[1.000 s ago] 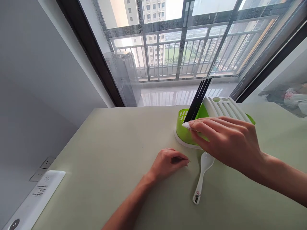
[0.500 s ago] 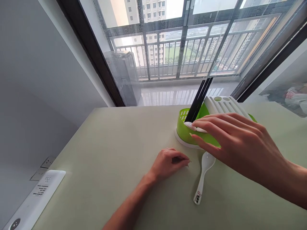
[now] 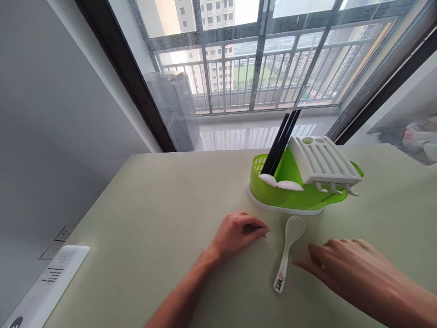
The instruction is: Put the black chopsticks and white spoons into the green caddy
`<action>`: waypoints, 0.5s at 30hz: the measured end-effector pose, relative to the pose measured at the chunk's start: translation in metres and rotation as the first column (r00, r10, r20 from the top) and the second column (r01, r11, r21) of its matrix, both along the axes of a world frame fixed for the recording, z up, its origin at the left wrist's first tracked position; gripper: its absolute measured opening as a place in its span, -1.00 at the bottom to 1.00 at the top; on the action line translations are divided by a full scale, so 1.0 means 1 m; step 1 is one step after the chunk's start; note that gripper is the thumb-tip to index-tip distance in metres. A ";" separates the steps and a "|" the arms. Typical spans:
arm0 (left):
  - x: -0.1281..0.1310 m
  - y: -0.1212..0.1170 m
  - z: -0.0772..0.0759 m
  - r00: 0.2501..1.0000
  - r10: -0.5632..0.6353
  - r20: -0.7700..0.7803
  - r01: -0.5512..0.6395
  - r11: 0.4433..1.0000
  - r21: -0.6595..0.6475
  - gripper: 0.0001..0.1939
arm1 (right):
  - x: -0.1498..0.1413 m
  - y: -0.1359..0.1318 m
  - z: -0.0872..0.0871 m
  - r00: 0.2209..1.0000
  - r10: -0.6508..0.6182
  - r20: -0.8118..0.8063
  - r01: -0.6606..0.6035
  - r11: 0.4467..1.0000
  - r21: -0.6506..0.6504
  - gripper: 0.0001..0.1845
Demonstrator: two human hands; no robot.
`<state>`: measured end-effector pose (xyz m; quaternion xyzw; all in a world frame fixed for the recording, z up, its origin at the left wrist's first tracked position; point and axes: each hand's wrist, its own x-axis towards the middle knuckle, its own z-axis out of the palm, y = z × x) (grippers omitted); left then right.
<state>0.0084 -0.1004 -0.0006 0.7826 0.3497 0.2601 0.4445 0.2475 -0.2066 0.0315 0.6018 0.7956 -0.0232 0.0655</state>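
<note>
While the right hand (image 3: 351,266) hangs at the right side of the spoon (image 3: 294,229), its fingers are loosely bent and a bit open, with the thumb (image 3: 305,265) near the spoon's handle but apart from it. No thing shows in that hand, though it is blurry. The left hand (image 3: 239,232) is left of the spoon, with its thumb and finger curled close together. I see nothing in its grip, and its hidden inside I cannot tell.

The spoon lies on the table (image 3: 164,218), its round end away from the person and its printed end close. The handle is thin and looks smooth, so it might slip or spin if poked. A soft pinch with the thumb and a finger, one on each side of the handle, should work best. Going slow and low would help keep it from being bumped.

Just past the spoon is the green rack (image 3: 280,197). Two shiny white bits (image 3: 290,185) sit at its front edge, and black sticks (image 3: 282,141) lean up out of it, so a high, fast hand could knock them. Far left of the spoon is a white power strip (image 3: 51,278).
</note>
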 end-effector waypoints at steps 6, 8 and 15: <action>0.001 0.000 0.003 1.000 0.017 0.012 -0.017 1.000 0.015 -0.87 | -0.038 0.007 -0.011 0.943 -0.333 0.030 0.333 0.930 -0.156 -0.27; 0.002 0.000 0.004 0.999 0.034 0.036 -0.034 0.999 0.001 -0.84 | -0.049 0.010 -0.008 0.930 -0.368 0.001 0.359 0.907 -0.220 -0.29; 0.003 -0.001 0.006 0.977 0.200 0.067 -0.201 0.980 -0.002 -0.81 | -0.071 0.011 -0.014 0.938 -0.326 -0.117 0.294 0.929 -0.224 -0.65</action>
